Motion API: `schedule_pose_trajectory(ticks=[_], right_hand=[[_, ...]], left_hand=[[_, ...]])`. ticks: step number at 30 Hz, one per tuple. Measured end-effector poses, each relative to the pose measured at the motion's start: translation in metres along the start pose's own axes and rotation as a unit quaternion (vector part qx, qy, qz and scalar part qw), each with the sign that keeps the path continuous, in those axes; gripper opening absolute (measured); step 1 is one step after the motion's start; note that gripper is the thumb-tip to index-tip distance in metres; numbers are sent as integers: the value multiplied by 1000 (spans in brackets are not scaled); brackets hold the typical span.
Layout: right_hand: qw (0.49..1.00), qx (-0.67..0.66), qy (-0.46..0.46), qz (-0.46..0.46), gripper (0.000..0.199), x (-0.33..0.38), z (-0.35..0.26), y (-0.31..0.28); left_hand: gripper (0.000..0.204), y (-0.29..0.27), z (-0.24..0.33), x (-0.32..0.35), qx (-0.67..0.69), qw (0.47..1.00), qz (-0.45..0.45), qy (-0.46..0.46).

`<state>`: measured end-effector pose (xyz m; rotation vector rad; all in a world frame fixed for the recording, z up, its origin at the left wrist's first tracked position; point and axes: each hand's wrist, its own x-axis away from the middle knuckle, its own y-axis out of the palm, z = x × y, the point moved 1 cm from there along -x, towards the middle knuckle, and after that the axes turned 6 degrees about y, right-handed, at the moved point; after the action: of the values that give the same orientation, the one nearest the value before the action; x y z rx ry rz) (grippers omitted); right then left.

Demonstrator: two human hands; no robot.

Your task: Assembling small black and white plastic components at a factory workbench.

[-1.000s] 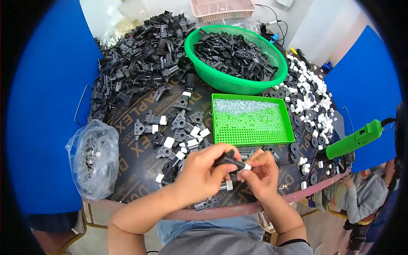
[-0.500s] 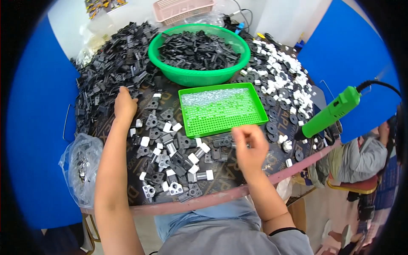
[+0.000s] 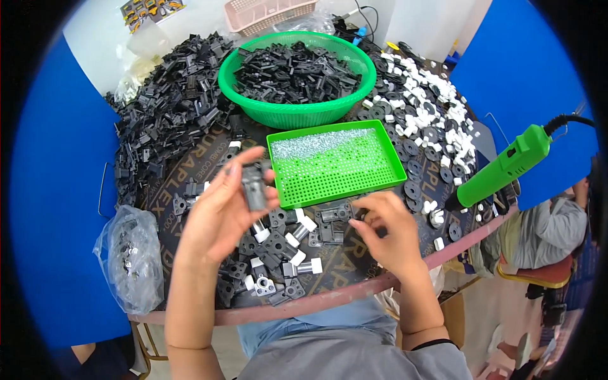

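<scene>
The left hand (image 3: 218, 221) is gripping a black part (image 3: 254, 191) beside the near-left corner of the green tray (image 3: 332, 185); the right hand (image 3: 394, 231) is hovering half-curled, its contents unclear. Carrying one part seems the step, calling next for steady fingers. White-capped parts (image 3: 308, 266) are lying toward the front edge of the table (image 3: 342, 297), blue panels (image 3: 60, 190) flanking it.

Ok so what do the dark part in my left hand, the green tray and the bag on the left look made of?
The dark part looks like satin moulded plastic, going by its soft sheen, though coated metal is possible. The green tray seems smooth plastic: even colour, regular holes. The bag appears thin clear plastic film, wrinkled and see-through.
</scene>
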<state>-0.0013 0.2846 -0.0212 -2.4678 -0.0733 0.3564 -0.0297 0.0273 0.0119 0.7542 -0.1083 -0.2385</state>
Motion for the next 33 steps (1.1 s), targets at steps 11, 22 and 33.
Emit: schedule_pose_trajectory(ticks=[11, 22, 33], right_hand=[[945, -123, -270, 136, 24, -57, -61, 48], [920, -377, -98, -45, 25, -36, -46, 68], [941, -76, -322, 74, 26, -42, -43, 64]], left_hand=[[44, -3, -35, 13, -85, 987, 73, 114], [60, 1, -35, 21, -212, 944, 83, 238], [43, 10, -39, 26, -245, 931, 70, 261]])
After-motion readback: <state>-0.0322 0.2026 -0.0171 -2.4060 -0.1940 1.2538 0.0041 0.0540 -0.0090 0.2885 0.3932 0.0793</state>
